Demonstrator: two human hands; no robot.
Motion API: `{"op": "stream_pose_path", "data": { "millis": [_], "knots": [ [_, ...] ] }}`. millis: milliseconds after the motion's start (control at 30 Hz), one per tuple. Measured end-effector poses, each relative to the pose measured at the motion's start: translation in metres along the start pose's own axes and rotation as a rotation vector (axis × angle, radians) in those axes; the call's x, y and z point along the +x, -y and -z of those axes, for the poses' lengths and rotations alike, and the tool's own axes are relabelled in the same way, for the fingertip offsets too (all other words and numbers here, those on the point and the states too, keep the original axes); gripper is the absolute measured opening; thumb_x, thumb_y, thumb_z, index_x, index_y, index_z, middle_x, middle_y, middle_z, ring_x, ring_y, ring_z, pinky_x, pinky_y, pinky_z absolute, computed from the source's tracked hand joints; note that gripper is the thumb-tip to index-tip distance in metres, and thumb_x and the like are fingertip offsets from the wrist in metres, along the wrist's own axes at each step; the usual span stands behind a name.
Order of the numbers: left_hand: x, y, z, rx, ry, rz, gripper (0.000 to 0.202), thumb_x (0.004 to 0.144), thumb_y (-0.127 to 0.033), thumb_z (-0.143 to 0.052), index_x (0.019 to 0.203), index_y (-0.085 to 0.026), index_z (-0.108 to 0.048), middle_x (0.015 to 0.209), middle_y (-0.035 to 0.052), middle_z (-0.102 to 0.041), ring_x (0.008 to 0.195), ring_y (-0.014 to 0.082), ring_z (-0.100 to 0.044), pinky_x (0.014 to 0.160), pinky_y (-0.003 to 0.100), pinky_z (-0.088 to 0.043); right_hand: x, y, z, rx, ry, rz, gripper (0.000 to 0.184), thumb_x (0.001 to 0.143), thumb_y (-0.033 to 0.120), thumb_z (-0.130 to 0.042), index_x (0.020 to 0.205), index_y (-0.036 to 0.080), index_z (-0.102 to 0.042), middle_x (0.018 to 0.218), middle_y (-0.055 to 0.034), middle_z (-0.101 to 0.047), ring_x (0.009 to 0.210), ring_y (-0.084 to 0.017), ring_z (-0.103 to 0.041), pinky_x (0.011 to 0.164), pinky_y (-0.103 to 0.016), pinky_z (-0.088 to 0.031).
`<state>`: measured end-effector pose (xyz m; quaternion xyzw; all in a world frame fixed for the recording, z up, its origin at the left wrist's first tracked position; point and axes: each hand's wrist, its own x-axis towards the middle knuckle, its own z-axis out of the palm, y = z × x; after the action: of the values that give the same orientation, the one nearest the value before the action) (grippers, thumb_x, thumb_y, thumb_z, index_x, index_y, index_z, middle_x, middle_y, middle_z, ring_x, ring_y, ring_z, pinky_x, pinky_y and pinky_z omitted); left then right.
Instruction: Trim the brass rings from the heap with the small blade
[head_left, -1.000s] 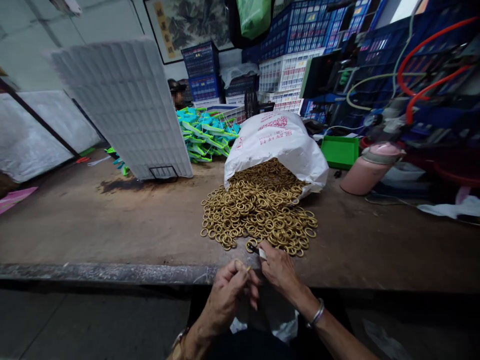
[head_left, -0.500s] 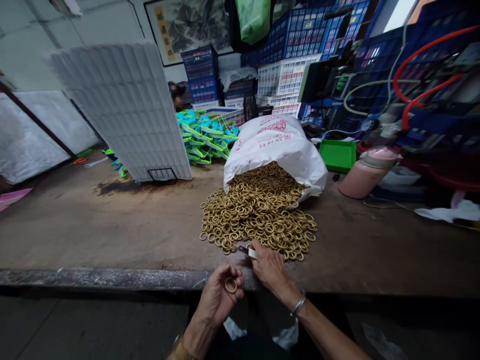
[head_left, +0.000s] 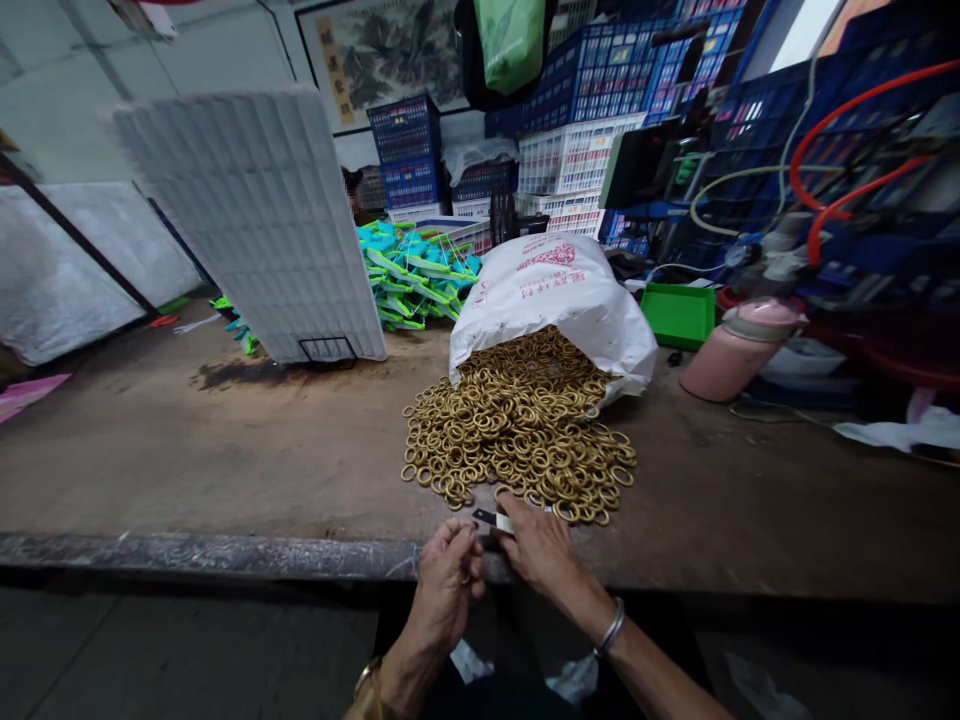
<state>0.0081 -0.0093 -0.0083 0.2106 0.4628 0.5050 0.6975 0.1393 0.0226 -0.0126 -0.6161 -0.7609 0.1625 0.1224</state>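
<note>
My left hand (head_left: 448, 575) is closed at the table's front edge, fingertips pinched together. A gold-coloured ring (head_left: 466, 577) is in it, mostly hidden by the fingers. Just to the right, my right hand (head_left: 544, 548) grips a small knife (head_left: 493, 520) with a dark blade and a whitish body, its tip pointing left close to my left fingertips. Right behind both hands spreads a heap of gold-coloured rings (head_left: 517, 440), spilling from the mouth of a white woven sack (head_left: 540, 285) with red print that lies on its side.
On the wooden table (head_left: 225, 460), a ribbed pale panel (head_left: 255, 220) stands at left beside green and turquoise plastic pieces (head_left: 416, 275). A green tray (head_left: 679, 315) and a pink bottle (head_left: 739, 350) sit at right. Stacked crates (head_left: 577, 160) rise behind.
My left hand has turned and its fingers have closed over the ring, rising slightly toward the knife. My right hand with the knife has shifted slightly down.
</note>
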Motion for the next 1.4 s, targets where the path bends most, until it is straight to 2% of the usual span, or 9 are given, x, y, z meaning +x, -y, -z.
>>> {"op": "stream_pose_path", "data": {
  "millis": [233, 533, 633, 733, 800, 933, 1067, 1167, 1400],
  "knots": [
    [0.001, -0.002, 0.003, 0.015, -0.005, -0.016, 0.031, 0.065, -0.039, -0.064, 0.078, -0.018, -0.045, 0.058, -0.0065, -0.048, 0.04, 0.0023, -0.036, 0.036, 0.014, -0.023, -0.004, -0.003, -0.009, -0.06, -0.046, 0.004, 0.02, 0.076, 0.017, -0.042, 0.096, 0.019, -0.047, 0.085, -0.0044, -0.062, 0.073, -0.017, -0.057, 0.059, -0.025, -0.026],
    [0.004, 0.002, -0.001, 0.135, 0.027, -0.027, 0.029, 0.069, -0.037, -0.06, 0.083, -0.017, -0.046, 0.06, -0.0053, -0.048, 0.04, 0.0027, -0.035, 0.035, 0.014, -0.023, -0.002, -0.011, -0.004, 0.075, -0.104, 0.035, 0.022, 0.073, 0.011, -0.04, 0.089, 0.02, -0.052, 0.088, -0.0033, -0.057, 0.076, -0.015, -0.051, 0.062, -0.024, -0.029],
    [0.005, 0.004, 0.0, 0.237, 0.027, -0.087, 0.027, 0.07, -0.036, -0.057, 0.088, -0.017, -0.047, 0.055, -0.0071, -0.046, 0.037, 0.0032, -0.032, 0.034, 0.015, -0.023, 0.0, -0.011, 0.0, 0.19, -0.082, 0.014, 0.013, 0.073, 0.015, -0.041, 0.078, 0.02, -0.053, 0.077, -0.0015, -0.056, 0.069, -0.013, -0.049, 0.06, -0.023, -0.029],
    [0.007, 0.003, 0.0, 0.404, 0.07, -0.244, 0.024, 0.073, -0.031, -0.055, 0.092, -0.017, -0.052, 0.054, -0.0063, -0.048, 0.042, 0.0056, -0.039, 0.041, 0.016, -0.032, 0.003, -0.011, 0.004, 0.421, 0.025, 0.008, 0.01, 0.073, 0.021, -0.044, 0.065, 0.019, -0.05, 0.06, 0.0026, -0.05, 0.058, -0.011, -0.044, 0.055, -0.022, -0.029],
    [0.007, 0.001, 0.001, 0.515, 0.129, -0.374, 0.022, 0.075, -0.028, -0.054, 0.094, -0.017, -0.057, 0.067, -0.0013, -0.057, 0.059, 0.0094, -0.05, 0.057, 0.02, -0.041, 0.004, -0.01, 0.007, 0.627, 0.102, 0.01, 0.012, 0.07, 0.025, -0.048, 0.06, 0.018, -0.049, 0.056, 0.0041, -0.046, 0.056, -0.01, -0.041, 0.053, -0.021, -0.029],
    [0.007, -0.005, 0.004, 0.649, 0.28, -0.495, 0.022, 0.08, -0.026, -0.046, 0.093, -0.017, -0.062, 0.085, 0.0043, -0.062, 0.082, 0.0167, -0.054, 0.078, 0.029, -0.042, 0.003, -0.009, 0.012, 0.993, 0.219, -0.047, 0.019, 0.066, 0.031, -0.054, 0.056, 0.016, -0.046, 0.053, 0.0064, -0.039, 0.051, -0.006, -0.034, 0.048, -0.019, -0.026],
    [0.008, -0.006, 0.01, 0.754, 0.291, -0.552, 0.022, 0.082, -0.025, -0.044, 0.091, -0.017, -0.063, 0.084, 0.0046, -0.062, 0.078, 0.0163, -0.055, 0.074, 0.028, -0.043, -0.003, -0.01, 0.017, 1.269, 0.372, -0.19, 0.026, 0.064, 0.037, -0.058, 0.059, 0.018, -0.041, 0.047, 0.0098, -0.034, 0.039, -0.002, -0.022, 0.038, -0.018, -0.015],
    [0.009, -0.006, 0.013, 0.842, 0.313, -0.674, 0.023, 0.083, -0.022, -0.042, 0.091, -0.017, -0.063, 0.081, 0.0054, -0.061, 0.074, 0.0156, -0.055, 0.07, 0.027, -0.043, -0.007, -0.011, 0.02, 1.42, 0.523, -0.26, 0.025, 0.064, 0.035, -0.06, 0.064, 0.018, -0.041, 0.046, 0.0117, -0.033, 0.034, 0.0, -0.016, 0.036, -0.018, -0.009],
    [0.004, -0.006, 0.012, 0.977, 0.374, -0.928, 0.023, 0.082, -0.012, -0.041, 0.092, -0.019, -0.061, 0.077, 0.0069, -0.062, 0.073, 0.0155, -0.056, 0.068, 0.026, -0.044, -0.01, -0.013, 0.016, 1.656, 0.682, -0.254, 0.02, 0.065, 0.03, -0.056, 0.065, 0.019, -0.039, 0.044, 0.0123, -0.037, 0.03, 0.001, -0.018, 0.035, -0.015, -0.018]
  ]
}}
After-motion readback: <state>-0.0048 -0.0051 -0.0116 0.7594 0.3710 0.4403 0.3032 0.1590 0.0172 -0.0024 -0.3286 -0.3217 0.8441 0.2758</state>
